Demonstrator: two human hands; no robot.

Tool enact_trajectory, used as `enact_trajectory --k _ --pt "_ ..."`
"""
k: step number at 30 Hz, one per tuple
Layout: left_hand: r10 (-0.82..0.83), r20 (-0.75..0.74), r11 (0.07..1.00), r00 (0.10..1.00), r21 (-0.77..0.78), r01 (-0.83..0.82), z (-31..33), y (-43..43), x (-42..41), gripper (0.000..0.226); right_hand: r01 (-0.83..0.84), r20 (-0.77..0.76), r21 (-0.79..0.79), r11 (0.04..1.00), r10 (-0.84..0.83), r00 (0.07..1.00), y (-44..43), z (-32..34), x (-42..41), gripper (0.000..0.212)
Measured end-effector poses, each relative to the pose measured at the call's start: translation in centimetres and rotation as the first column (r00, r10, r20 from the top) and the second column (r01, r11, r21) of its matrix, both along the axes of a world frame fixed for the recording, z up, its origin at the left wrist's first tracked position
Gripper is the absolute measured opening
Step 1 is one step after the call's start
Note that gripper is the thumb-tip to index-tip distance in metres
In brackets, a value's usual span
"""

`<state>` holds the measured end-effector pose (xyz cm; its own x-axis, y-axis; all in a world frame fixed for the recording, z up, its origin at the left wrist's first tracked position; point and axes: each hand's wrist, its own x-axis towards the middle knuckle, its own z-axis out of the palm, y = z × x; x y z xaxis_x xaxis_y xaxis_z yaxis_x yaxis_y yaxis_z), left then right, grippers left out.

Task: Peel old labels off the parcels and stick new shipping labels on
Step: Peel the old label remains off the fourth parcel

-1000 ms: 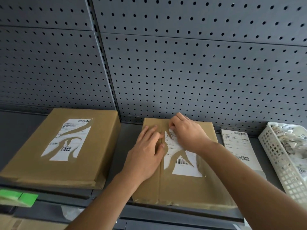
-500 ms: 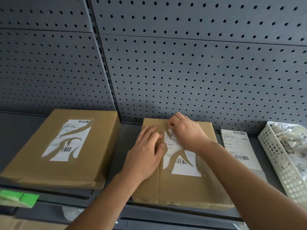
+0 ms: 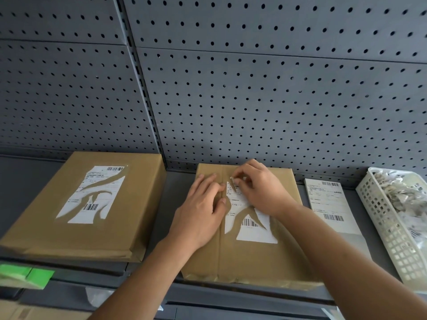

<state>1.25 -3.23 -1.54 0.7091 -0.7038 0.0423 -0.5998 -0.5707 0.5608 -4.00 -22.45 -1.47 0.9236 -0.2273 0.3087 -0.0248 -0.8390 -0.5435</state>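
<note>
Newly lifted, the label corner [image 3: 233, 180] is pinched by the right hand [image 3: 262, 189], flat left hand [image 3: 199, 211] pinning the parcel [image 3: 254, 259] alongside; slow, low pulling should avoid tears.

Basket [image 3: 390, 229] right of parcels [image 3: 254, 257]

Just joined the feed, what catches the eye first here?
Both hands work at the middle parcel: the left hand lies flat on it while the right hand pinches a strip of its torn label. The left parcel carries a ragged half-peeled label too, and on the right a clean label sheet lies beside a white basket of paper scraps.
</note>
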Motion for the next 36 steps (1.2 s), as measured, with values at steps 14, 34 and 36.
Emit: enact_trajectory --k 14,34,36 --pt "0.004 0.002 1.0 1.0 0.003 -0.004 0.2 0.04 -0.08 0.028 -0.033 0.049 0.003 0.999 0.033 0.998 0.74 0.46 0.31 0.02" --pt "0.009 -0.006 1.0 1.0 -0.002 -0.009 0.23 0.01 -0.17 0.028 -0.01 0.02 0.08 0.997 0.009 1.0 0.78 0.38 0.01 0.018" --pt "0.01 -0.002 1.0 1.0 -0.003 -0.01 0.14 0.02 -0.14 0.028 -0.025 0.022 0.059 0.998 0.023 0.999 0.8 0.33 0.03 0.021"
